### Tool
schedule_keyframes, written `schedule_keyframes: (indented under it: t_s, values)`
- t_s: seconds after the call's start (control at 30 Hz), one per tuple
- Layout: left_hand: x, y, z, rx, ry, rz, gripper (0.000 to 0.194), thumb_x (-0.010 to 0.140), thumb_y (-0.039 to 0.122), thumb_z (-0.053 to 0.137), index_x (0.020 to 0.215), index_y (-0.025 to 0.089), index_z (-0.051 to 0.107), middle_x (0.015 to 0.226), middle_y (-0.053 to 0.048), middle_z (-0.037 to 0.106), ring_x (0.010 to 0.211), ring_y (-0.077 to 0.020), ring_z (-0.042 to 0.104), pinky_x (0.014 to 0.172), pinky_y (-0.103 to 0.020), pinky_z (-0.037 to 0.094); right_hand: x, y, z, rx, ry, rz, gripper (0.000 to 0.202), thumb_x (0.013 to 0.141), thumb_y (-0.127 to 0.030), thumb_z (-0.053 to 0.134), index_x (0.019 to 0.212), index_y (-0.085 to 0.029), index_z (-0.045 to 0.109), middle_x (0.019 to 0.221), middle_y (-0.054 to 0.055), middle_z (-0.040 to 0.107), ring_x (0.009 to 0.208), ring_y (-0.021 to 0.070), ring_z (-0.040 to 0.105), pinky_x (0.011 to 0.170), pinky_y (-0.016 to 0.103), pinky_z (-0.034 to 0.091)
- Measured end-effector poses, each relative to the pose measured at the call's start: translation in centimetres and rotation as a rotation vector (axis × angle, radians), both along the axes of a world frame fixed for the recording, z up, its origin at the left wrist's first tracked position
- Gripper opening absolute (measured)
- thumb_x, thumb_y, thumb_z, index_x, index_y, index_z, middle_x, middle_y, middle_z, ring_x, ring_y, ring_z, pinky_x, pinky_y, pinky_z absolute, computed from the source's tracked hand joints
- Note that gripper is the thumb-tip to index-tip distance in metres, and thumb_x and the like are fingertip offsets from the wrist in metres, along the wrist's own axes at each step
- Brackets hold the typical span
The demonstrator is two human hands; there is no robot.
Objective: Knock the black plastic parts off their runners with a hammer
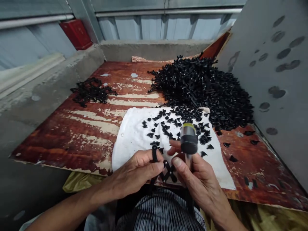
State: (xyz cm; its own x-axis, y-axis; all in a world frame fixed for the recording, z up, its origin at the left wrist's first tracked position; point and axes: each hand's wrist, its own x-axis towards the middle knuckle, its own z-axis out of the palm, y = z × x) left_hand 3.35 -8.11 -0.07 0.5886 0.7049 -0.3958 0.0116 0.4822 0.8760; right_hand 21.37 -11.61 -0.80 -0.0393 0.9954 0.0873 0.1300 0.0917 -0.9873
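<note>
My left hand (141,168) pinches a black linked plastic strip (154,154) between thumb and fingers, over the near edge of the white cloth (125,144). More links of it (170,171) hang crossed between my two hands. In my right hand (202,179) is a small mallet (189,139), head up, with a black face, a silver middle and a yellow end. The thumb and palm press on its handle, while the index finger reaches toward the links. Small black plastic pieces (166,128) lie scattered on the cloth beyond my hands.
A large heap of black parts (192,80) stands at the back right of the worn red-brown board (91,128). A smaller tangle of black strips (91,91) lies at left. Concrete ledges border the board, and a spotted grey panel (274,80) rises at right.
</note>
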Motion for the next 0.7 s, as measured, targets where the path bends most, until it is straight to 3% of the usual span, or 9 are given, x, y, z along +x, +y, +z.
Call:
schedule_keyframes:
  t_s: [0.1,0.2,0.37,0.5,0.7]
  values:
    - [-0.8,0.2,0.2,0.027,0.039,-0.039,0.036,0.085,0.052,0.064,0.083,0.017,0.056,0.071,0.001,0.062,0.061,-0.0087,0.06,0.06,-0.02,0.048,-0.1,-0.1,-0.2,-0.073,0.053,0.144,0.015,0.096,-0.029,0.054,0.084,-0.022,0.061,0.068,-0.003,0.055,0.058,0.011,0.049,0.052,0.022,0.043]
    - [-0.7,0.3,-0.1,-0.032,0.071,-0.014,0.042,0.081,0.058,0.064,0.086,0.02,0.048,0.061,0.002,0.061,0.048,-0.01,0.058,0.047,-0.02,0.046,-0.6,0.0,-0.7,-0.107,0.052,0.081,0.014,0.094,-0.029,0.056,0.087,-0.02,0.064,0.069,-0.003,0.055,0.055,0.0099,0.043,0.048,0.022,0.038]
    - [-0.5,0.5,-0.8,0.013,0.18,0.002,0.044,0.072,0.051,0.072,0.091,0.019,0.048,0.044,0.007,0.053,0.036,-0.0064,0.044,0.037,-0.014,0.035,-1.0,0.3,-1.0,-0.085,0.031,0.101,0.015,0.094,-0.031,0.057,0.086,-0.02,0.064,0.064,-0.004,0.049,0.052,0.0094,0.041,0.045,0.021,0.035]
    - [-1.7,1.5,-0.9,0.032,0.238,0.126,0.039,0.071,0.046,0.074,0.086,0.019,0.05,0.041,0.009,0.049,0.035,-0.0048,0.04,0.036,-0.013,0.032,0.0,0.2,-1.1,-0.219,0.109,0.072,0.02,0.096,-0.041,0.056,0.094,-0.022,0.06,0.057,-0.007,0.047,0.042,0.0075,0.039,0.037,0.018,0.032]
    - [-2.9,4.8,-0.7,0.075,0.213,0.36,0.039,0.061,0.031,0.084,0.079,0.017,0.052,0.041,0.012,0.044,0.03,-0.0014,0.032,0.032,-0.012,0.021,0.7,-0.2,-1.9,-0.426,0.574,-0.008,0.03,0.083,-0.048,0.073,0.092,-0.023,0.059,0.062,-0.008,0.053,0.037,0.0025,0.03,0.03,0.013,0.034]
